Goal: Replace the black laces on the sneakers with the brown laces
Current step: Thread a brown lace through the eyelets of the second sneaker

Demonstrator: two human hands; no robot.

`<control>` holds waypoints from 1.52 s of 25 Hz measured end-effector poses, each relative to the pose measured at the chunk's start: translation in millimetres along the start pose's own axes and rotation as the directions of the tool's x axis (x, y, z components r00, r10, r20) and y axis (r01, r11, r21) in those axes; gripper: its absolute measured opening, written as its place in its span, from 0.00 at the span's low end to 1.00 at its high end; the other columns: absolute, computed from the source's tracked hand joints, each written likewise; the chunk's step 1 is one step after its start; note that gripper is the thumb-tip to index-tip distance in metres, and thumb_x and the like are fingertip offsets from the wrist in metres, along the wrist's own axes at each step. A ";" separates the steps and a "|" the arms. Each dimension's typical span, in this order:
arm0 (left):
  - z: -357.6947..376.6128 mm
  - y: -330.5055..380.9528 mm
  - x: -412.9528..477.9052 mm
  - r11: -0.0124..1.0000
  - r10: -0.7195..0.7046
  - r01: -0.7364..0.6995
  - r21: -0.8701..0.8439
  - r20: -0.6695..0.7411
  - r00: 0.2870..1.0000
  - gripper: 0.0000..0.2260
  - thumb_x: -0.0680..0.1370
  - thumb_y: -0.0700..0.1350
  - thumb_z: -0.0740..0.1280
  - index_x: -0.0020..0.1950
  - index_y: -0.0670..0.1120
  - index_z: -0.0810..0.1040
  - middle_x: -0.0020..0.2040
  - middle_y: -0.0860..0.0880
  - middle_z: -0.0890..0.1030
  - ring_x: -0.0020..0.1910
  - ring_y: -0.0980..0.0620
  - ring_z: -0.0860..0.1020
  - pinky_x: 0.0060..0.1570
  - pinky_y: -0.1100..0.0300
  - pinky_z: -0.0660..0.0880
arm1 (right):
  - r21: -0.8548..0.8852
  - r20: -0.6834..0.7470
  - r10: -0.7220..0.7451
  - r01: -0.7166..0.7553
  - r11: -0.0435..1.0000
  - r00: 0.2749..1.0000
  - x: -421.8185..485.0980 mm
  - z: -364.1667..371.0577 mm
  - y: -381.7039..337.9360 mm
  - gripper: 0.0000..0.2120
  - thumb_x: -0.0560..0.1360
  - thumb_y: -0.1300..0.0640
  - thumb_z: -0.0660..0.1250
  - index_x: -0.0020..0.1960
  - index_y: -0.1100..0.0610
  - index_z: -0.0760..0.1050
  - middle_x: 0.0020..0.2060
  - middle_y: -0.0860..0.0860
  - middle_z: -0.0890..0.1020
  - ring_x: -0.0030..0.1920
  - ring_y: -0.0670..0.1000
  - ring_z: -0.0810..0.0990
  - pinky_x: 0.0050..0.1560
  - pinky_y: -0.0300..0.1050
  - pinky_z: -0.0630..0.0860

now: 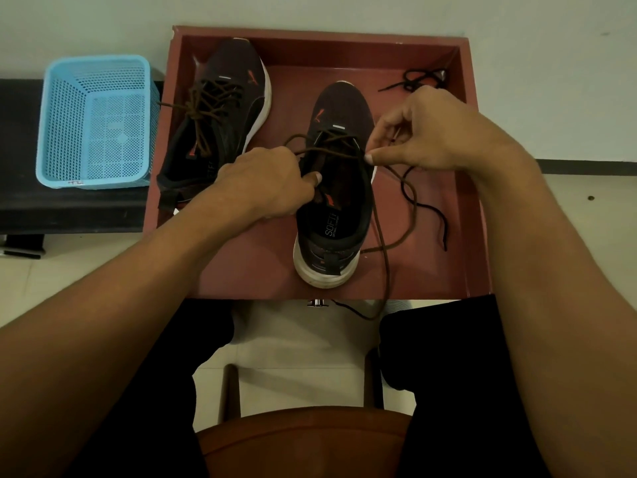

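Hands pinch brown lace (344, 152): left hand (272, 182) hides sneaker (336, 201) eyelets, right hand (431, 129) fingertips partly hidden.

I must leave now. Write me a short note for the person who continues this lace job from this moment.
Left hand: shut on the brown lace at the near sneaker.
Right hand: pinching the same lace on the other side.
Far sneaker: brown lace in, lying in the red tray.
Black laces: one bundled in the tray's far corner, one loose on the right.
Left: lace the near sneaker further up.
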State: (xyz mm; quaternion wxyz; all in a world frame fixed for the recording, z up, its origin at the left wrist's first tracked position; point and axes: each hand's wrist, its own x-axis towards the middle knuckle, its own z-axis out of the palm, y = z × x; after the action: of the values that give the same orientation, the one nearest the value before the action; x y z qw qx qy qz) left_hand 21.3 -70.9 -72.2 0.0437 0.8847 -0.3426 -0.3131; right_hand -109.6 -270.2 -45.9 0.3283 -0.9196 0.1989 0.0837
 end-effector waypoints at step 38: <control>-2.6 0.8 -1.3 0.999 0.028 -0.027 -0.035 0.038 0.999 0.25 0.84 0.61 0.61 0.38 0.43 0.78 0.33 0.45 0.82 0.32 0.44 0.82 0.48 0.44 0.84 | 0.138 0.178 0.128 -0.153 0.979 0.976 2.0 -0.3 21.1 0.09 0.81 0.46 0.71 0.48 0.47 0.88 0.46 0.49 0.89 0.52 0.55 0.86 0.62 0.53 0.80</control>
State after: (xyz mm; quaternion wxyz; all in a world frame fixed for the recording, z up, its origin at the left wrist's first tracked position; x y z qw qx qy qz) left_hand 21.6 -71.0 -69.2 0.0567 0.8728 -0.3502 -0.3352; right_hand -116.6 -285.9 -58.2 0.4058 -0.8653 0.2409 0.1689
